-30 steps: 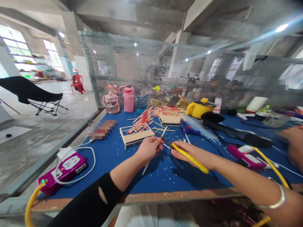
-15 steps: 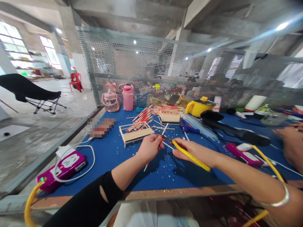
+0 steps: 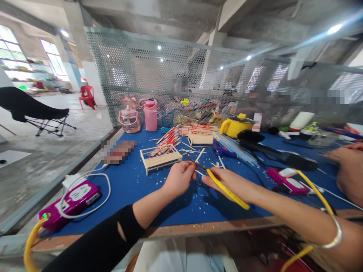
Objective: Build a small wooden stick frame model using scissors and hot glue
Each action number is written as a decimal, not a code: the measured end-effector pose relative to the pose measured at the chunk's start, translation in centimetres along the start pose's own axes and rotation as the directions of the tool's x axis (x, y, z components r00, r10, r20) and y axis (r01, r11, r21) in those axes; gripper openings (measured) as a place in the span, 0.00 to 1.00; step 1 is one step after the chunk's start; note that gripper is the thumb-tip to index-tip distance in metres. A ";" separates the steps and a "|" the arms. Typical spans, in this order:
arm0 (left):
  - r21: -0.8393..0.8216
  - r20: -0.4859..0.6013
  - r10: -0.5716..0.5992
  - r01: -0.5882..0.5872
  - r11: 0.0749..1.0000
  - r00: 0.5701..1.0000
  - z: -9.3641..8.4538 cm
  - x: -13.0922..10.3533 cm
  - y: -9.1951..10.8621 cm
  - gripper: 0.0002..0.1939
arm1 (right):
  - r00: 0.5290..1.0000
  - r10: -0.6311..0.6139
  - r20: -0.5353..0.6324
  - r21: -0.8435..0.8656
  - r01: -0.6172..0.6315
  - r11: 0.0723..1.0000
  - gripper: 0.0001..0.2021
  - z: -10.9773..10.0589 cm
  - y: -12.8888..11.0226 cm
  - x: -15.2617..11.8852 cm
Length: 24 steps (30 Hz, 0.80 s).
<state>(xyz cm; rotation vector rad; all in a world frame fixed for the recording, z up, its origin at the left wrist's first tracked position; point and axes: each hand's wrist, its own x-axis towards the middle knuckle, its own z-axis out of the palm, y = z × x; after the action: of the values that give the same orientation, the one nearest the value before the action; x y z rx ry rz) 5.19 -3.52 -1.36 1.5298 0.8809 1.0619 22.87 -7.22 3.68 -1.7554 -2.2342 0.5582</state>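
My left hand (image 3: 181, 177) is closed, with thumb and fingertips pinched on a thin wooden stick (image 3: 199, 172) in front of the jaws. My right hand (image 3: 227, 181) is wrapped round yellow-handled pliers (image 3: 228, 190). Their dark jaws point left and reach my left fingertips. Whether the jaws touch the stick, I cannot make out. Another pale stick (image 3: 200, 154) slants up just behind the fingertips. Beyond my left hand stands a small wooden stick frame (image 3: 161, 161) with a slatted base. A second, similar frame (image 3: 202, 139) is farther back.
Red-and-white wrapped sticks (image 3: 169, 136) lie behind the frames. A blue glue gun (image 3: 223, 150), clear glue sticks (image 3: 241, 151) and a yellow pot (image 3: 236, 127) are to the right. A purple power strip (image 3: 70, 200) lies left. Another person's hand (image 3: 347, 162) is at far right.
The pliers and both hands keep nearly the same pose near the fingertips. A stick end that showed below my left hand no longer shows. The whole view has shifted slightly.
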 end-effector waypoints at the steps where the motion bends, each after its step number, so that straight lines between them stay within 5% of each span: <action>1: 0.019 -0.009 0.009 -0.009 1.000 1.000 0.0 0.0 0.0 0.18 | 1.000 -0.001 0.000 0.011 0.001 1.000 0.20 0.1 0.0 0.0; 13: 0.181 -0.044 -0.020 0.028 0.983 0.999 0.4 0.9 -0.5 0.17 | 0.992 0.010 0.126 0.144 -0.028 0.989 0.25 1.8 1.5 -0.9; 24: 0.314 -0.002 0.025 -0.023 0.949 1.000 0.4 -0.2 0.4 0.15 | 0.988 0.136 0.072 0.082 -0.142 0.987 0.24 1.7 0.5 0.1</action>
<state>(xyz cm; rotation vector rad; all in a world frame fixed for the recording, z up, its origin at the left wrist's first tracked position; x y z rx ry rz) 5.52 -3.89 -0.99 1.8045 1.0771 0.9764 22.60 -7.31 1.91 -1.8843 -2.1067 0.7415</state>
